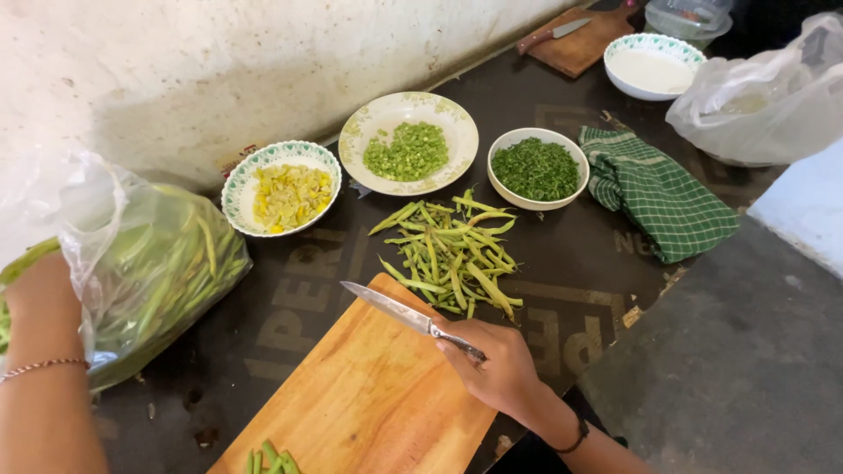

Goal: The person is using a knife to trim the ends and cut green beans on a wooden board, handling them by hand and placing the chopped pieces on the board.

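A: The right hand is clamped on a knife, blade pointing to ten o'clock over the wooden cutting board.

B: And the left hand?

A: It's at nine o'clock, in a plastic bag of beans; I can't tell its grip.

B: The loose green beans?

A: At twelve o'clock from the knife hand. They look light, stiff and snappable; best pinched mid-pod.

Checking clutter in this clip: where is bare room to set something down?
Free: the cutting board middle, and the dark mat between board and yellow bowl. Crowded: loose beans under the bowls, and the bean bag at the left hand.
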